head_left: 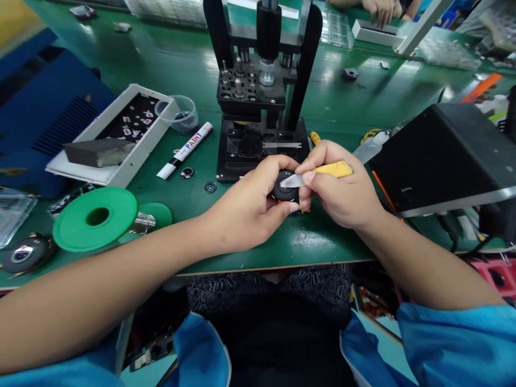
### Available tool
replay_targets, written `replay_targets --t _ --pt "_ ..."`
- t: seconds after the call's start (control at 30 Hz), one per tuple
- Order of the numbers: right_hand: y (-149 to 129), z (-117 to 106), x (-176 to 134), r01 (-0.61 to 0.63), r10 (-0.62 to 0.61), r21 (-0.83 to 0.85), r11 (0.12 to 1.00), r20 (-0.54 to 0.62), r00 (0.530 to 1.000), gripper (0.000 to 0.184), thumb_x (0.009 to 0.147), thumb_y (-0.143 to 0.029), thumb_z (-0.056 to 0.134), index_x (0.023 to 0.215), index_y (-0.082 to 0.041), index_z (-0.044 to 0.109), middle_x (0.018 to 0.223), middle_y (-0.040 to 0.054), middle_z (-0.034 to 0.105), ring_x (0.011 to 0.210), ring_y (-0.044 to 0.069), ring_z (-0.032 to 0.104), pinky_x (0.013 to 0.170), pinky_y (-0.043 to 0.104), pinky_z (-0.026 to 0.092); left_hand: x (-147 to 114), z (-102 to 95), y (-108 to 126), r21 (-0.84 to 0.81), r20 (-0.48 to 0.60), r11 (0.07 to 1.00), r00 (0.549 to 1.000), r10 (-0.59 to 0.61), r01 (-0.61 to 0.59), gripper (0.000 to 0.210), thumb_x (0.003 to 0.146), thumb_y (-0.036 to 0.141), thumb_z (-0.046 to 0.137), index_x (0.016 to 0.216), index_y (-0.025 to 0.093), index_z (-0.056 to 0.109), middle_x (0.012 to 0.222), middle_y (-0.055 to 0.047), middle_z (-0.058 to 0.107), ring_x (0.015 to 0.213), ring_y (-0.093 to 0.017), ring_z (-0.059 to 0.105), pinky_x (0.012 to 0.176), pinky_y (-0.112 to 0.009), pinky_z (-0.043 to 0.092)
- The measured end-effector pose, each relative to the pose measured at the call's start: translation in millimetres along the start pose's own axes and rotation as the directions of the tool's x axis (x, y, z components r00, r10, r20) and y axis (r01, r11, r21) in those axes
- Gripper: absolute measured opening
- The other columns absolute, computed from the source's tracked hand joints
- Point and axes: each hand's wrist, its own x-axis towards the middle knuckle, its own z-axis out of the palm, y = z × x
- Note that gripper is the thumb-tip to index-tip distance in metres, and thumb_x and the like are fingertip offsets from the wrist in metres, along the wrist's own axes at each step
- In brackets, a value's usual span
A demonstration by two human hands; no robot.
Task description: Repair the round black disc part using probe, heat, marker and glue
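Observation:
My left hand (258, 207) is closed round a small round black device (284, 189), its thumb along the lower edge and fingers over the top. In my right hand (342, 188) is a short knife-like blade (293, 181) with a yellow-wrapped handle (336, 169). The blade's tip rests over the middle of the device's face; whether it presses in I cannot tell. Some right fingertips also touch the device's side. Just behind both hands stands a black hand press (260, 107). Left of my left hand, a small round black part (210, 187) lies on the green table (242, 260).
A green solder spool (91, 223), a paint marker (185, 150) and a white tray (149, 142) of small parts are at left. A black box (447, 156) stands at right. Another person's hand (379, 11) is at the far side.

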Motion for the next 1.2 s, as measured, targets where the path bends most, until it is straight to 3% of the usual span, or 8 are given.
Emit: replay_targets --t 0.13,0.3,0.47,0.7,0.87,1.07,1.2 --pt "2.3 -0.3 -0.6 0.04 -0.039 0.003 0.999 -0.027 0.999 0.014 0.088 -0.02 0.074 0.094 -0.027 0.064 0.065 -0.0084 0.072 0.051 0.013 0.067 0.051 0.028 0.057 0.2 1.6 -0.8 -0.06 -0.004 0.998 1.0 -0.01 0.01 0.047 0.099 0.024 0.071 0.142 0.026 0.054 0.126 -0.006 0.078 0.113 -0.025 0.079 0.086 -0.038 0.068" --pt "-0.8 -1.2 -0.8 0.039 -0.034 -0.108 0.993 0.045 0.998 0.014 0.085 -0.02 0.076 0.092 -0.026 0.065 0.067 -0.0069 0.073 0.055 0.014 0.069 0.054 0.029 0.058 0.5 1.7 -4.1 -0.037 -0.012 0.999 1.0 -0.003 0.002 0.046 0.096 0.023 0.073 0.138 0.027 0.055 0.127 -0.007 0.078 0.113 -0.027 0.079 0.084 -0.04 0.068" --pt "0.8 -0.6 -1.5 0.061 -0.061 -0.042 0.997 -0.001 0.998 0.015 0.089 -0.019 0.076 0.094 -0.026 0.064 0.068 -0.0075 0.072 0.054 0.013 0.068 0.053 0.028 0.057 0.8 1.5 -2.3 -0.126 -0.025 0.992 0.999 -0.028 0.025 0.047 0.096 0.026 0.076 0.138 0.027 0.055 0.125 -0.006 0.079 0.111 -0.028 0.081 0.086 -0.043 0.07" --pt "-1.6 -3.2 -4.5 0.096 -0.093 -0.073 0.993 0.049 0.995 0.016 0.091 -0.021 0.079 0.097 -0.027 0.066 0.071 -0.0077 0.074 0.056 0.013 0.069 0.056 0.028 0.055 1.8 3.3 -1.4 -0.212 -0.05 0.975 0.996 -0.07 0.058 0.05 0.093 0.028 0.08 0.137 0.026 0.056 0.124 -0.005 0.078 0.104 -0.026 0.084 0.087 -0.042 0.073" --pt "1.0 -6.7 -7.4 0.148 -0.14 -0.195 0.97 0.056 0.989 0.014 0.098 -0.029 0.082 0.103 -0.028 0.069 0.077 -0.006 0.074 0.061 0.015 0.069 0.06 0.032 0.054 3.4 3.3 -1.1 -0.225 -0.097 0.971 0.99 -0.101 0.077 0.062 0.091 0.03 0.084 0.147 0.023 0.057 0.143 -0.011 0.074 0.117 -0.027 0.082 0.096 -0.045 0.075" --pt "1.4 -7.9 -6.0 0.165 -0.164 -0.281 0.946 0.027 0.986 0.019 0.096 -0.036 0.085 0.104 -0.026 0.071 0.095 -0.0008 0.073 0.077 0.016 0.066 0.066 0.032 0.053 2.4 2.1 2.0 -0.244 -0.087 0.967 0.992 -0.095 0.072 0.059 0.092 0.029 0.084 0.145 0.022 0.06 0.14 -0.011 0.075 0.122 -0.029 0.081 0.102 -0.047 0.075" --pt "-0.2 -5.9 -4.5 0.158 -0.153 -0.25 0.955 0.04 0.987 0.019 0.096 -0.036 0.083 0.102 -0.025 0.069 0.091 -0.001 0.071 0.076 0.016 0.063 0.066 0.031 0.051 2.7 1.3 4.5 -0.213 -0.092 0.973 0.99 -0.109 0.088 0.054 0.091 0.032 0.086 0.139 0.022 0.063 0.139 -0.011 0.075 0.118 -0.027 0.08 0.097 -0.043 0.073"
